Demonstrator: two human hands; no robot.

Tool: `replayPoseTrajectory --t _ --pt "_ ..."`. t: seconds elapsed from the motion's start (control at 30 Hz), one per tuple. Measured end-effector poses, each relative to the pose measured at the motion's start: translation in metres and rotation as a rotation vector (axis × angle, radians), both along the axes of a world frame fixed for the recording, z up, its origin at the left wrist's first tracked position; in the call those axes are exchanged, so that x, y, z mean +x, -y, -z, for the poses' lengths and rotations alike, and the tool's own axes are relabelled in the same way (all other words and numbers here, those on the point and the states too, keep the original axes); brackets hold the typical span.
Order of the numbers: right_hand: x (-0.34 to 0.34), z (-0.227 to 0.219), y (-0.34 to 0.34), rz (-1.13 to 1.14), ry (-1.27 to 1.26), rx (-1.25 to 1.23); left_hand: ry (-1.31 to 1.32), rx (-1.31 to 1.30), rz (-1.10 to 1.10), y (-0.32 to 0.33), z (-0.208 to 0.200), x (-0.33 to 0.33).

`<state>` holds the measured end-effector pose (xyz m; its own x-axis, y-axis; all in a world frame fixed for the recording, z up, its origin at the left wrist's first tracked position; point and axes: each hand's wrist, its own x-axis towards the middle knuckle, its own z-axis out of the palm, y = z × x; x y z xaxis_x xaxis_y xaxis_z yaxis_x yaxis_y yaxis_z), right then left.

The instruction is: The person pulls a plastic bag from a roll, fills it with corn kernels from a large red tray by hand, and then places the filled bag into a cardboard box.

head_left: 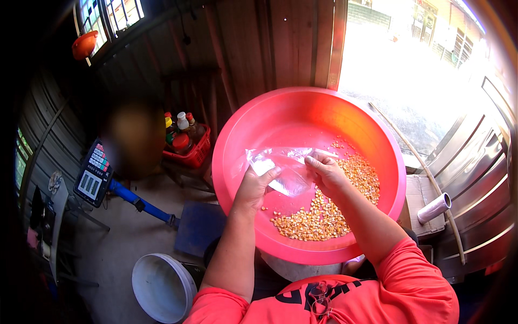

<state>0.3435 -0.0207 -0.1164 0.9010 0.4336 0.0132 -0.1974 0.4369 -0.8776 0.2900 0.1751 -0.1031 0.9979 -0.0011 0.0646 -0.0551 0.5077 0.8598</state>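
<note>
A large red plastic basin (253,124) is tilted in front of me, with a pile of yellow corn kernels (329,208) lying in its lower right part. Over the basin I hold a clear plastic bag (286,167) between both hands. My left hand (254,186) pinches the bag's left side with thumb and fingers. My right hand (325,174) grips the bag's right edge, just above the kernels. Both forearms come up from the lower edge, below orange sleeves.
A platform scale with a blue post (141,204) and keypad display (93,174) stands at left. A white bucket (162,286) sits on the floor. A red crate of bottles (189,148) is behind. A roll of clear film (433,208) lies on a cardboard box at right.
</note>
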Motion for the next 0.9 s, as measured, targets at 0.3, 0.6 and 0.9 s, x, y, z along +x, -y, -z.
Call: replayPoseTrajectory --t 0.3,0.6,0.9 --pt "0.0 -0.01 0.008 -0.087 -0.003 0.033 -0.091 0.014 -0.085 -0.011 0.004 0.001" --pt "0.003 -0.004 0.004 -0.071 -0.023 0.037 -0.08 0.045 -0.047 -0.006 0.0 -0.001" --pt "-0.002 -0.012 0.001 0.015 -0.134 0.016 -0.069 0.031 -0.052 -0.009 0.004 0.0"
